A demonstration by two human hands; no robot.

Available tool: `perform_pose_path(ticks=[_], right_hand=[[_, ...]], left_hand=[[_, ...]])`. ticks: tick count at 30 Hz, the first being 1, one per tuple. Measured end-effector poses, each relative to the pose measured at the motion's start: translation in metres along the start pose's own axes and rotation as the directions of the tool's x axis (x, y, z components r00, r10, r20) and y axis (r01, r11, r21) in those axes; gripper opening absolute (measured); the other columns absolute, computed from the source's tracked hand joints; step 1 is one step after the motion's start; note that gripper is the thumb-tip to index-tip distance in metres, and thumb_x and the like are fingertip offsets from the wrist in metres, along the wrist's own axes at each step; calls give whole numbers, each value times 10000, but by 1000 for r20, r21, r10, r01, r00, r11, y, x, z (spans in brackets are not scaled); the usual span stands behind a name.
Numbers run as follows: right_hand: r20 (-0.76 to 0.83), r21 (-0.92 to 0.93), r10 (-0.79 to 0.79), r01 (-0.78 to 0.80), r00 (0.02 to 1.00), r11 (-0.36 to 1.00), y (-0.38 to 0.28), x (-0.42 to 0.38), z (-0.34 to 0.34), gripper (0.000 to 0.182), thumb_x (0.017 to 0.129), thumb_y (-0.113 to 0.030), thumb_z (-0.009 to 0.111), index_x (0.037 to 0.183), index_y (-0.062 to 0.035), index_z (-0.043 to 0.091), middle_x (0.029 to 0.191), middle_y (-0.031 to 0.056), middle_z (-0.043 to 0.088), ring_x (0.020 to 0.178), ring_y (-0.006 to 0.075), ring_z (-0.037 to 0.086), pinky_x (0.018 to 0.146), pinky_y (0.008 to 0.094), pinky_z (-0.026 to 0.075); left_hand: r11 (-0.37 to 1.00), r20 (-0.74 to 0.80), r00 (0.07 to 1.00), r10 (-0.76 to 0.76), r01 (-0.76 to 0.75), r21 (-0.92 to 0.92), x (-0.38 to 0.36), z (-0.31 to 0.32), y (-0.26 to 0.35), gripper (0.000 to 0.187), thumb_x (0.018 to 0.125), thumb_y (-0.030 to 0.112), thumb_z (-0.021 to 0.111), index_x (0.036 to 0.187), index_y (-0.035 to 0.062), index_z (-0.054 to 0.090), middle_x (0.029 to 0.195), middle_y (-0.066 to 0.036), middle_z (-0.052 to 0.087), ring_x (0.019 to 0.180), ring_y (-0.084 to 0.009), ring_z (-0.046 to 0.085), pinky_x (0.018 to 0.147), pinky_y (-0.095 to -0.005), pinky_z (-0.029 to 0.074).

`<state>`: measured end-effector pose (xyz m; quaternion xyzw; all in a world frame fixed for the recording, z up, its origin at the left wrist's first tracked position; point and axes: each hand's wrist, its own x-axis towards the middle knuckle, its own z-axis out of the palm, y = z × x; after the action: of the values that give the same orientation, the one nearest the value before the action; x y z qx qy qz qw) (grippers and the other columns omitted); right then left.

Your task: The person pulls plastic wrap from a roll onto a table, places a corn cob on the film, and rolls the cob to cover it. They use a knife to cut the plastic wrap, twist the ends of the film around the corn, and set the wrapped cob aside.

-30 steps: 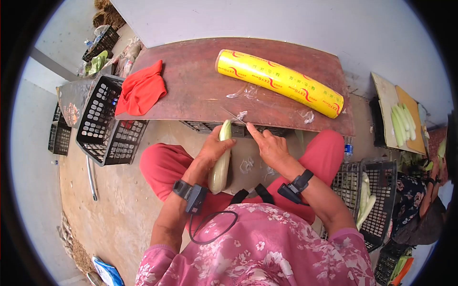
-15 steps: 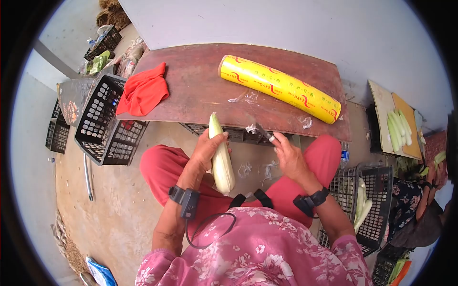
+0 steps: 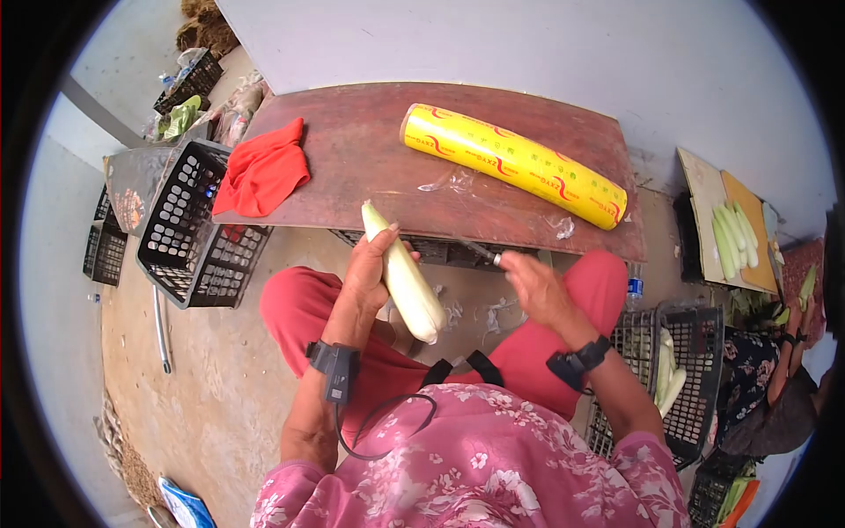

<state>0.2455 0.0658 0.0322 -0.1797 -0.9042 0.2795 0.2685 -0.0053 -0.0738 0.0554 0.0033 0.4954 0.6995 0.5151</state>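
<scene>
A pale green, long vegetable (image 3: 407, 283) is tilted over my lap, its narrow tip pointing up and left. My left hand (image 3: 370, 268) is wrapped round its upper part. To the right, my right hand (image 3: 535, 286) is closed on the handle of a small knife (image 3: 480, 251), whose dark blade points left towards the vegetable without touching it. Behind both hands, the dark red table (image 3: 343, 167) bears a yellow roll of wrap (image 3: 515, 165) and a red cloth (image 3: 264, 167).
Black crates stand at the left (image 3: 183, 224) and right (image 3: 695, 378), the right one holding pale vegetables. More vegetables (image 3: 735, 239) lie on a board at the far right, near another person (image 3: 757, 378). White scraps (image 3: 493, 317) litter the floor.
The vegetable has tilted further, its tip moving left and its lower end right and up. My right hand and the knife have dropped slightly, and the white scrap at the blade no longer shows.
</scene>
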Motion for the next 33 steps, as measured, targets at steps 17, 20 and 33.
perform_pose_path(ticks=[17, 20, 33], right_hand=[[61, 48, 270, -273, 961, 961, -101, 23, 36, 802, 708, -337, 784, 1286, 58, 394, 1184, 244, 514, 1081, 386, 536, 902, 442, 446], [222, 84, 352, -377, 909, 922, -88, 26, 43, 760, 709, -315, 777, 1260, 62, 414, 1169, 256, 534, 1063, 376, 559, 904, 426, 451], [629, 770, 140, -638, 765, 24, -73, 7, 20, 588, 829, -386, 658, 1189, 49, 492, 981, 98, 595, 853, 132, 586, 736, 250, 468]], left_hand=[[992, -101, 987, 122, -124, -11, 8, 29, -25, 270, 862, 156, 672, 1001, 41, 471, 824, -102, 575, 689, -246, 619, 625, -394, 549], [988, -96, 985, 146, -151, -44, 4, 35, -25, 275, 853, 151, 690, 994, 33, 485, 828, -92, 572, 721, -245, 617, 645, -381, 549], [939, 452, 885, 110, 56, -339, -4, 36, 0, 465, 857, 481, 633, 1030, 53, 570, 960, -101, 598, 902, -265, 600, 842, -443, 501]])
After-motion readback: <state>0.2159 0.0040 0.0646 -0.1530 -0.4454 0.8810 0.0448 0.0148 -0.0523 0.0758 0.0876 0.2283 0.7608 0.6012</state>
